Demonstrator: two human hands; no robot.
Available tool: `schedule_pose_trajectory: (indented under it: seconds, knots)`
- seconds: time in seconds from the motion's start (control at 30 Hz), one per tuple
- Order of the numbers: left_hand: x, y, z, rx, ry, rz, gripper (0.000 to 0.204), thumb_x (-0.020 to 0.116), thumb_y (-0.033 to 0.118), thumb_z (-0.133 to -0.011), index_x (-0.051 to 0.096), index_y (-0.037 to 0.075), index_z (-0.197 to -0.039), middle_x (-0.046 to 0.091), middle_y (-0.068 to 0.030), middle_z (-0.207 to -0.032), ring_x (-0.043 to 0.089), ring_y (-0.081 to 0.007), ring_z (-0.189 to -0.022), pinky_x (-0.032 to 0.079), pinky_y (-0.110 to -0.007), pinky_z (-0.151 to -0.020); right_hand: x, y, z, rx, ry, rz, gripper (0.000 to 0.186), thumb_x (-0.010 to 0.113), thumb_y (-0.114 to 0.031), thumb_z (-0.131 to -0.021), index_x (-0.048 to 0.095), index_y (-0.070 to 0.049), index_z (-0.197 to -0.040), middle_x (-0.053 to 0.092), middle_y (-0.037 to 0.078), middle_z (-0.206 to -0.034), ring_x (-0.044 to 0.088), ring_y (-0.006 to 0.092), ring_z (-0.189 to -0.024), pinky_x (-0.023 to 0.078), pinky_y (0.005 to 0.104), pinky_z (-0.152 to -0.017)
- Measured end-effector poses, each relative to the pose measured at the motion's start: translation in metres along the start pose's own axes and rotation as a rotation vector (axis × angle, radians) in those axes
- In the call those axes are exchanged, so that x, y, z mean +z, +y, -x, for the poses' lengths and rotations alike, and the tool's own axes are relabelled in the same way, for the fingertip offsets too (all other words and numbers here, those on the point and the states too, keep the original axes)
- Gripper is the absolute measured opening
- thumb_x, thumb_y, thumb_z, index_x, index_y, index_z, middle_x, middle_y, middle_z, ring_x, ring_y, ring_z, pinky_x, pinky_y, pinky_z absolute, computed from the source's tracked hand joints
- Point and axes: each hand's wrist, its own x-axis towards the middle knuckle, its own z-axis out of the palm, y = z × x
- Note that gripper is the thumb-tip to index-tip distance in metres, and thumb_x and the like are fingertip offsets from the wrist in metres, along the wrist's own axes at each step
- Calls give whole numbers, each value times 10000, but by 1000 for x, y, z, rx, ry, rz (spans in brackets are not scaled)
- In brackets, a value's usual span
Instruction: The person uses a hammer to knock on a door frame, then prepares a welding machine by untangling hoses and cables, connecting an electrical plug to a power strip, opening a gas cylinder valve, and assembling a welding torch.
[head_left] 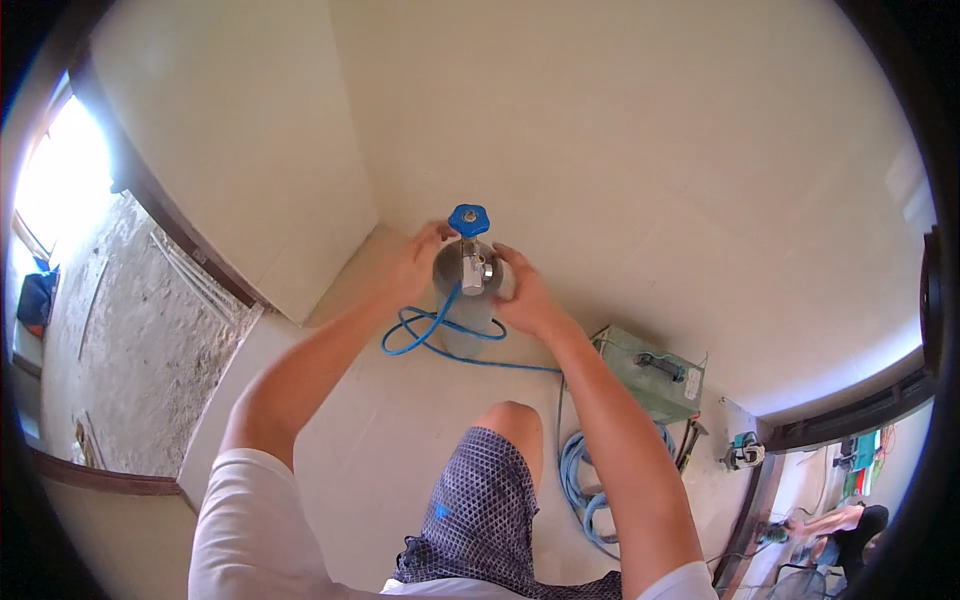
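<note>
A grey gas cylinder (449, 271) stands upright near the wall in front of me. On its top is a metal valve (472, 278) with a blue handwheel (468, 220). My left hand (424, 256) curls round the cylinder's left shoulder, its fingertips behind the valve. From the other side, my right hand (526, 291) holds the right shoulder, thumb nearer me and forefinger beyond. A thin blue hose (437, 318) leaves the valve, loops loosely in front of the cylinder and runs right behind my right forearm.
Right of me sit a green metal box (650, 375) with a black handle and a coiled light-blue hose (573, 470). A small power tool (744, 451) lies near the right doorway, where another person (850, 535) is at work. A left opening shows rough concrete floor (150, 340).
</note>
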Motion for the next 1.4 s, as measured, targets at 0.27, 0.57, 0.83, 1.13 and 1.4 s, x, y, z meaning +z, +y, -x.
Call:
schedule_pose_trajectory:
  seconds: [0.27, 0.57, 0.83, 1.13, 1.4]
  knots:
    - [9, -38, 15, 235, 69, -170, 402, 578, 82, -999, 552, -29, -1384, 585, -227, -1387, 546, -433, -1300, 432, -494, -1129, -20, -138, -33, 223, -254, 496, 373, 599, -364, -998, 651, -8, -1093, 747, 203, -987, 725, 392, -971, 575, 507, -820]
    - [15, -31, 26, 250, 190, -266, 380, 593, 106, -1015, 575, 29, -1387, 580, -189, -1418, 517, -411, -1331, 419, -491, -1117, 2, -143, -44, 234, -233, 709, 503, 535, -464, -1026, 746, -45, -844, 754, 195, -882, 719, 404, -917, 580, 526, -801]
    - [17, -28, 28, 219, 210, -235, 388, 602, 130, -1021, 576, 37, -1397, 573, -180, -1441, 507, -408, -1345, 405, -499, -1128, -6, -139, -43, 138, -244, 702, 555, 516, -461, -1064, 757, -39, -796, 737, 195, -798, 715, 415, -846, 577, 538, -754]
    - [9, -33, 33, 244, 209, -245, 402, 602, 102, -1003, 578, 33, -1398, 571, -175, -1441, 494, -405, -1353, 388, -499, -1144, 2, -139, -33, -47, -227, 593, 298, 615, -269, -1033, 644, 27, -1015, 713, 240, -984, 670, 438, -949, 543, 538, -863]
    - [7, -52, 18, 227, 199, -216, 414, 598, 55, -990, 578, 18, -1401, 605, -195, -1409, 561, -395, -1311, 446, -468, -1129, -13, -130, -32, -218, -190, 523, 213, 664, -117, -941, 616, 29, -1089, 685, 240, -1094, 637, 443, -1079, 528, 523, -952]
